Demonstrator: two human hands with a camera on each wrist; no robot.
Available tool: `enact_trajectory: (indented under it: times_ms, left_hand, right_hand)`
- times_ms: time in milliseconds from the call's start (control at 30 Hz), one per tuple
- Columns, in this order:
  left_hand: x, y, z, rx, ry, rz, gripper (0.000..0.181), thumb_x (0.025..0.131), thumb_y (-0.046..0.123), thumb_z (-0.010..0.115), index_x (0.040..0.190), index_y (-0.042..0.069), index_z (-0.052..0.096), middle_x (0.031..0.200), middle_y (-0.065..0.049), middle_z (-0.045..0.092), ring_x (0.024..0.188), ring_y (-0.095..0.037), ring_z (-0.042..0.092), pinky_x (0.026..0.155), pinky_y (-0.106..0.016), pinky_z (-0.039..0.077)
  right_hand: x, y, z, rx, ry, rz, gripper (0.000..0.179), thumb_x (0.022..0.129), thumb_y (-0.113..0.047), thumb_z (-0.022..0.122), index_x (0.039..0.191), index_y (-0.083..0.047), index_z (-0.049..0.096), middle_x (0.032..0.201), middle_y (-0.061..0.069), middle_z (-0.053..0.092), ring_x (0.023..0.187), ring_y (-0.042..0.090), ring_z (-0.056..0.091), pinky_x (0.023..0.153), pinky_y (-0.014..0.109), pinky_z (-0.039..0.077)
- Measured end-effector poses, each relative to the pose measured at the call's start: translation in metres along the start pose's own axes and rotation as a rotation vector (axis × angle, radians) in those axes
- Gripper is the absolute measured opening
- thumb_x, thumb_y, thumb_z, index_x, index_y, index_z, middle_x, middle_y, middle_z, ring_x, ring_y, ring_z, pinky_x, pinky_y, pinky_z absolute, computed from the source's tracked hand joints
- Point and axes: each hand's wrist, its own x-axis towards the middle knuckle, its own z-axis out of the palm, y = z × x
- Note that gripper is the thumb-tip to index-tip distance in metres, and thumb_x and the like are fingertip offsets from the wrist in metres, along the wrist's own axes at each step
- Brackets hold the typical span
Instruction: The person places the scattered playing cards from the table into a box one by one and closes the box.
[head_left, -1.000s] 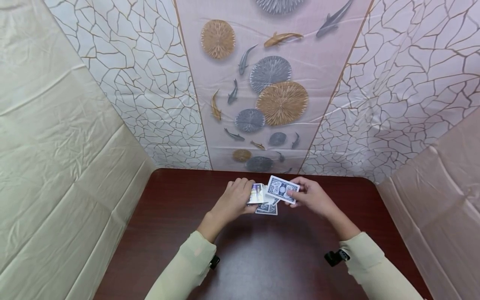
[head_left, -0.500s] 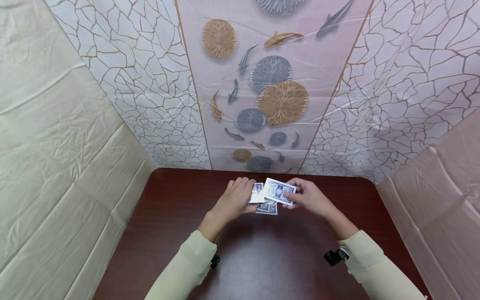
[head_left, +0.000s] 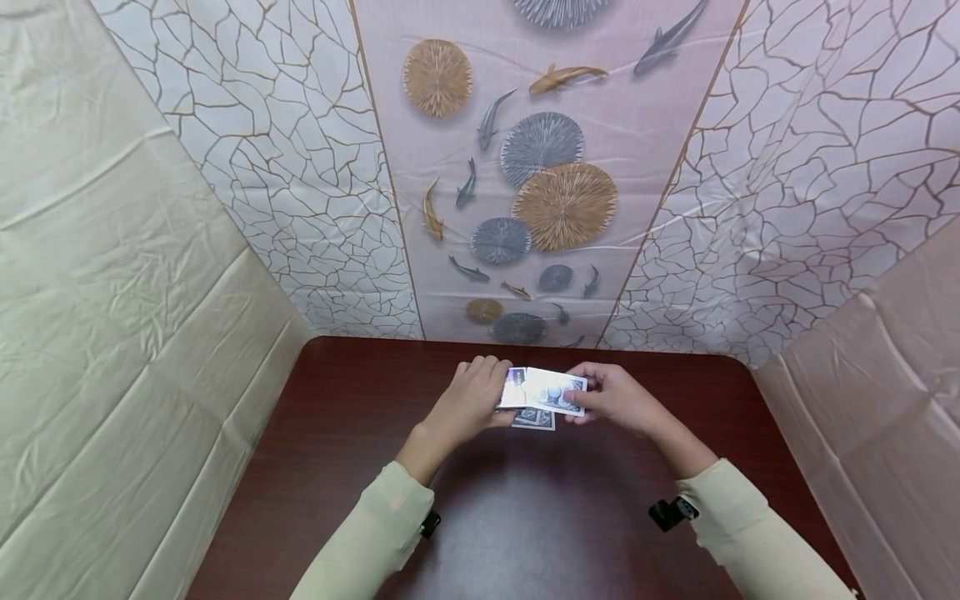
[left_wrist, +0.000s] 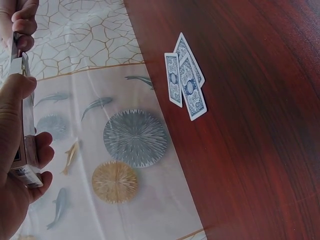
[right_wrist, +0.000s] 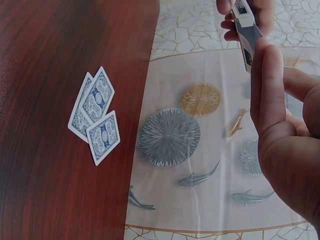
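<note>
My left hand (head_left: 471, 397) grips a small card box (head_left: 514, 387), its fingers and thumb wrapped along the sides in the left wrist view. From the right, my right hand (head_left: 617, 395) pinches a blue-backed playing card (head_left: 553, 392), thumb on its back. The card's left end meets the box's open end and glare whitens part of it. In the right wrist view my fingers hide most of the card, while the box (right_wrist: 244, 17) shows beyond them. Below, three playing cards (left_wrist: 189, 82) lie overlapping on the table, backs up.
The dark red-brown table (head_left: 517, 533) spreads under both arms. Behind it hangs a patterned cloth (head_left: 450, 333) with fish and round motifs. Beige fabric walls (head_left: 187, 333) stand at left and right. Small black devices (head_left: 667, 515) sit at both wrists.
My right hand has moved slightly left and down, bringing the playing card from a tilt nearly in line with the card box, against its open end. The left hand has stayed in place.
</note>
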Motion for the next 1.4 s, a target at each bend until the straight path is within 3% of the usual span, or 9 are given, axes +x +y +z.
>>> enact_trajectory:
  times_ms: [333, 667, 833, 1167, 1400]
  left_hand:
    - [-0.001, 0.002, -0.001, 0.009, -0.005, -0.001, 0.068, 0.076, 0.049, 0.082, 0.122, 0.005, 0.058, 0.101, -0.004, 0.061, 0.091, -0.021, 0.056, 0.073, -0.034, 0.042]
    - [-0.003, 0.004, 0.001, -0.016, -0.019, 0.003, 0.070, 0.077, 0.048, 0.084, 0.125, 0.004, 0.056, 0.106, -0.006, 0.061, 0.093, -0.022, 0.056, 0.074, -0.035, 0.044]
    - [-0.003, 0.004, 0.002, -0.014, -0.021, -0.001, 0.071, 0.077, 0.047, 0.084, 0.126, 0.004, 0.056, 0.106, -0.006, 0.062, 0.094, -0.022, 0.056, 0.075, -0.036, 0.045]
    - [-0.003, 0.004, 0.001, 0.002, -0.016, 0.009, 0.070, 0.080, 0.051, 0.081, 0.126, 0.005, 0.056, 0.107, -0.005, 0.062, 0.094, -0.021, 0.056, 0.075, -0.035, 0.045]
    - [-0.003, 0.003, -0.001, -0.008, -0.021, 0.002, 0.072, 0.078, 0.049, 0.082, 0.127, 0.003, 0.056, 0.107, -0.007, 0.061, 0.094, -0.022, 0.055, 0.075, -0.035, 0.044]
  right_hand:
    - [0.004, -0.004, -0.004, -0.024, -0.042, 0.035, 0.035, 0.100, -0.003, 0.062, 0.132, 0.011, 0.057, 0.099, 0.019, 0.068, 0.086, 0.035, 0.075, 0.071, 0.036, 0.062]
    - [0.010, -0.004, -0.006, -0.026, -0.077, 0.041, 0.037, 0.099, -0.005, 0.064, 0.133, 0.010, 0.057, 0.103, 0.021, 0.071, 0.083, 0.031, 0.075, 0.076, 0.047, 0.062]
    - [0.013, -0.007, -0.004, -0.024, -0.069, 0.039, 0.036, 0.099, -0.003, 0.064, 0.132, 0.009, 0.054, 0.101, 0.018, 0.072, 0.083, 0.037, 0.075, 0.071, 0.041, 0.063]
    - [0.015, -0.009, 0.000, 0.008, -0.057, 0.038, 0.042, 0.100, -0.009, 0.064, 0.135, 0.010, 0.049, 0.104, 0.020, 0.073, 0.082, 0.029, 0.076, 0.071, 0.039, 0.063]
    - [0.010, -0.004, -0.005, 0.127, -0.012, 0.081, 0.043, 0.103, -0.010, 0.057, 0.139, 0.011, 0.046, 0.108, 0.016, 0.067, 0.090, 0.021, 0.071, 0.078, 0.039, 0.062]
